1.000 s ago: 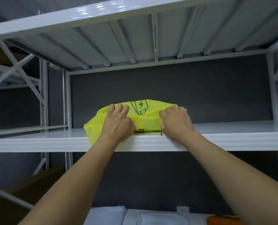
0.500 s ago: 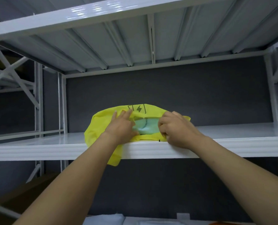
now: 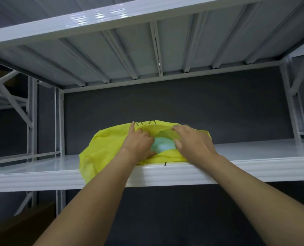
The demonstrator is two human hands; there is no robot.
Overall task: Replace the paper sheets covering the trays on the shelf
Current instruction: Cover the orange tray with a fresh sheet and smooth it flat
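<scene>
A pale teal bundle [image 3: 162, 146] shows through the mouth of a yellow bag [image 3: 105, 150] lying at the front edge of the white shelf [image 3: 254, 168], left of its middle, with one corner drooping over the lip. The left hand [image 3: 138, 145] grips the opening's left side, forefinger raised. The right hand [image 3: 194, 145] pinches the upper flap.

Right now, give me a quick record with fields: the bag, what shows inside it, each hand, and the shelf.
bag: yellow, black print, at the front edge of the shelf, left corner hanging over, mouth open
contents: pale green thing shows in the mouth; kind unclear
left hand: grips the mouth's left side, forefinger straight up
right hand: holds the mouth's upper flap
shelf: white metal, dark wall behind
</scene>
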